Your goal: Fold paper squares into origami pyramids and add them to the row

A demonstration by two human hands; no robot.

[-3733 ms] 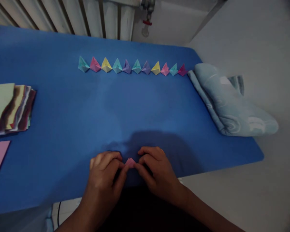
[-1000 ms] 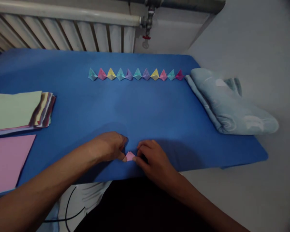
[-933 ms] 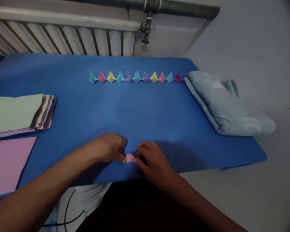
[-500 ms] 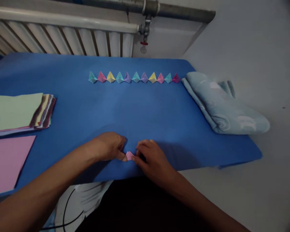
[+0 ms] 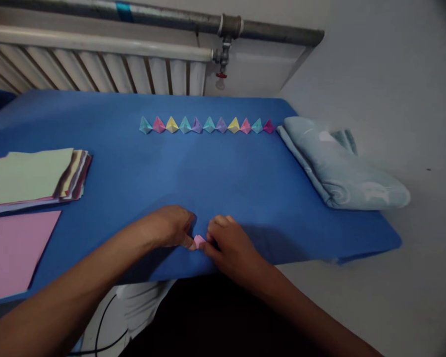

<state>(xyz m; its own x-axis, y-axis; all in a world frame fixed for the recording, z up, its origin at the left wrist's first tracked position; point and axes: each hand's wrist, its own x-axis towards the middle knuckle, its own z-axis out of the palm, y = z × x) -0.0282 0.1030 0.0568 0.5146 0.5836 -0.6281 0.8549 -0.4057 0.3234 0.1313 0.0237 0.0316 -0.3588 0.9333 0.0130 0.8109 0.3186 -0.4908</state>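
A small piece of folded pink paper point(image 5: 199, 241) lies near the front edge of the blue tabletop point(image 5: 223, 178). My left hand point(image 5: 174, 225) holds its left side with the thumb, fingers curled. From the right, the thumb of my right hand point(image 5: 228, 244) presses on the paper, and the other fingers are bent in. Fingertips partly hide the piece. Farther back, several folded paper shapes point(image 5: 208, 125) in teal, pink, yellow and purple stand in a row.
At the left is a stack of coloured paper point(image 5: 29, 176), with pink sheets point(image 5: 18, 253) in front of it. A folded light-blue blanket point(image 5: 342, 168) rests at the right by the wall. Behind the table are a radiator point(image 5: 107, 69) and a pipe with a red valve point(image 5: 221, 75).
The view has tilted up slightly, so the scene sits a little lower. My right thumb has shifted slightly left over the pink paper. The left hand stays in place.
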